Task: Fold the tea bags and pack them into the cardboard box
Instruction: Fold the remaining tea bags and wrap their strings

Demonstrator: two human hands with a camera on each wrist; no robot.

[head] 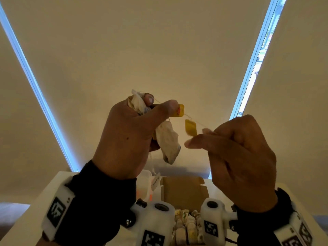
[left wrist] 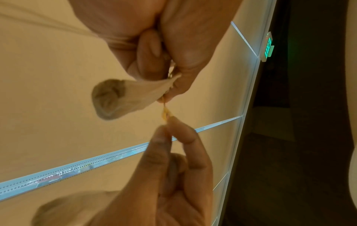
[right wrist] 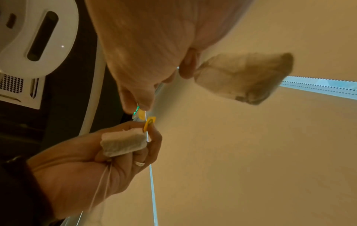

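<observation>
Both hands are raised above the table. My left hand [head: 159, 103] grips a bunch of white tea bags [head: 138, 103], with one yellow tag [head: 180, 110] sticking out past the thumb. Another tea bag [head: 168, 142] hangs below that hand, also seen as the tea bag [left wrist: 115, 99] in the left wrist view. My right hand [head: 197, 137] pinches a thin string beside a second, blurred yellow tag [head: 190, 127]. The string runs taut to the left hand. Below, the open cardboard box [head: 184, 190] holds several folded tea bags [head: 188, 224].
The box stands on a white table [head: 53, 183]. A white container [head: 143, 185] sits left of the box, and a loose paper tag [head: 156, 181] dangles over it. Beige roller blinds [head: 159, 50] fill the background.
</observation>
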